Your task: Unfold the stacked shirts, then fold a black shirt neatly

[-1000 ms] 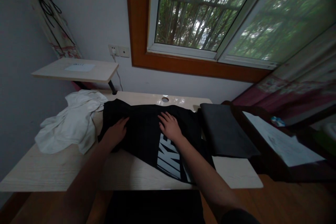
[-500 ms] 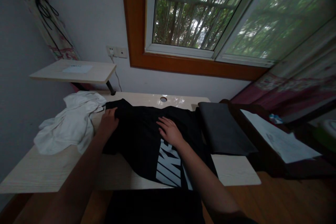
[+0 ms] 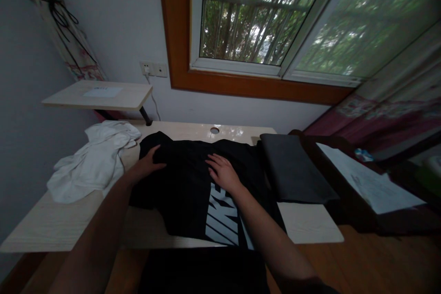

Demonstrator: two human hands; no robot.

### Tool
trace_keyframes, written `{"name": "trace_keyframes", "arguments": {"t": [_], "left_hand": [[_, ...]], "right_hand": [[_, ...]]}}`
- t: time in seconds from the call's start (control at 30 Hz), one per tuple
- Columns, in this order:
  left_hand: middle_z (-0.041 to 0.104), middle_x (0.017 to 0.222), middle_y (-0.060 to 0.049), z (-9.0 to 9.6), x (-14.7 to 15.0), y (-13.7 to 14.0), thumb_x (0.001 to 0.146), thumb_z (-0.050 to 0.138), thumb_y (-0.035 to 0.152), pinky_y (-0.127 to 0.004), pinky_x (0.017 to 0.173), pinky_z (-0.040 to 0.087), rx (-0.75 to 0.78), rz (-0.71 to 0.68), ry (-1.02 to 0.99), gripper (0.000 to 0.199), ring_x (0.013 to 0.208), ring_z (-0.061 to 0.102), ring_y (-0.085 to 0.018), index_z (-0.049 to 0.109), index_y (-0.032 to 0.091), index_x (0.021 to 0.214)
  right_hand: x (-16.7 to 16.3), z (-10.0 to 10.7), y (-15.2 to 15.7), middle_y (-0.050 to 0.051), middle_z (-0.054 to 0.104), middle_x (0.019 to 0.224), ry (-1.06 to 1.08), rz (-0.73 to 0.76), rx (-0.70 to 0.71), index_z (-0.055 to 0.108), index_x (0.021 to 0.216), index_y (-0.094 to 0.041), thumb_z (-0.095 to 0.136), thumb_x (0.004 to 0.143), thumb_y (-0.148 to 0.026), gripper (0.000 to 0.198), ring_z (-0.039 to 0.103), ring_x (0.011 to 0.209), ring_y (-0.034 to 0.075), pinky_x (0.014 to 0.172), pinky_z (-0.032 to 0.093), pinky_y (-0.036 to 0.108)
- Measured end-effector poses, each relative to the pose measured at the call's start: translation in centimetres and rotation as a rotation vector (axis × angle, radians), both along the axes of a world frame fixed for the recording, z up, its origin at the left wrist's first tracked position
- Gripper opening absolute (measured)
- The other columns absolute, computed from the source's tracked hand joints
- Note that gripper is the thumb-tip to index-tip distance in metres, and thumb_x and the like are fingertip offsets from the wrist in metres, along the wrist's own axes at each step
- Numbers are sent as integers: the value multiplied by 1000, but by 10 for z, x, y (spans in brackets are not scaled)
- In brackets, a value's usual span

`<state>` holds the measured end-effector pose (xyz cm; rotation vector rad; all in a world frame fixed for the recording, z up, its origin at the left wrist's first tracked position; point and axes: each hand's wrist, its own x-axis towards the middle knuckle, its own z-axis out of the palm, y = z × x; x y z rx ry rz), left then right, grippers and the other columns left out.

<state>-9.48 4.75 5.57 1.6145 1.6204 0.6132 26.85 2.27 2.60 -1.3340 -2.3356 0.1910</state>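
Note:
A black T-shirt [image 3: 186, 183] with large white lettering lies spread across the pale wooden desk [image 3: 69, 225]. Its lettering runs near the front edge, partly under my right forearm. My left hand [image 3: 149, 165] rests at the left part of the shirt, thumb and fingers apart, with no cloth visibly pinched. On the shirt's middle, just above the lettering, my right hand [image 3: 223, 172] lies flat with its fingers spread. Left of my left hand is a crumpled white cloth [image 3: 93, 161].
A dark grey folded item [image 3: 296, 167] lies at the desk's right end. Beyond it a paper sheet [image 3: 365, 179] rests on a dark surface. At the back left stands a raised shelf [image 3: 69, 94] with a paper on it. A window [image 3: 262, 18] is behind the desk.
My left hand has moved slightly right and its fingers have spread. The shirt's lower left part has spread further left and forward. My right hand has stayed in place.

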Motion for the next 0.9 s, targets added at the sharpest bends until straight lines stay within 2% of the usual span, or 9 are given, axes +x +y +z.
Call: {"name": "trace_keyframes", "arguments": {"t": [0.1,0.2,0.3,0.4,0.47,0.53,0.67,0.73,0.9], "left_hand": [[42,158,-15,20,9,-11,80,74,43,-43,110,46,13,-90,-234,100,136,53,-30,19,28,162],[34,164,-12,47,17,-22,80,74,41,-42,112,45,66,-110,-363,101,140,48,-31,16,30,163],[39,161,-11,73,20,-31,83,71,42,-44,109,48,95,-96,-409,94,133,55,-32,20,30,162],[47,156,-8,90,19,-35,87,66,44,-47,114,44,176,-43,-359,75,133,55,-32,39,29,156],[49,155,-6,96,18,-35,86,66,44,-47,119,36,268,-6,-308,67,139,49,-32,50,28,149],[53,152,-7,99,19,-36,84,68,44,-48,120,36,311,33,-323,68,139,49,-32,52,26,148],[66,135,-10,104,27,-42,86,68,45,-48,100,55,242,99,-564,81,119,66,-32,35,28,158],[70,129,-10,108,33,-45,87,67,44,-45,92,60,221,107,-660,86,110,71,-29,25,29,161],[67,134,-8,125,47,-53,85,71,42,-39,97,59,275,157,-791,91,115,69,-27,21,33,161]], "right_hand": [[1,-2,1,5,56,147,12,-1,-2,65,134,-27,58,96,-24,39,45,141,25,118,36,47],[2,-5,2,5,57,146,26,5,-9,65,134,-26,58,96,-25,38,45,140,24,118,36,47],[4,-6,4,6,57,146,35,4,-27,63,136,-26,59,96,-25,40,46,139,25,117,37,47],[3,-3,5,7,57,145,45,-10,-44,61,138,-25,59,96,-25,42,46,138,26,116,37,47],[1,2,5,7,57,144,68,-21,-50,60,140,-26,59,96,-26,43,48,136,26,115,38,47],[-3,11,3,7,57,143,112,-28,-46,59,140,-26,59,97,-26,43,50,133,25,113,40,46],[-16,34,-2,7,61,137,224,0,-2,59,138,-26,57,99,-28,39,53,128,24,110,43,43],[-24,47,-4,8,64,131,271,22,14,61,136,-26,58,100,-32,37,55,124,25,108,44,43],[-41,76,-9,8,67,118,384,64,30,61,135,-28,66,96,-40,41,60,110,26,99,49,45]]}}
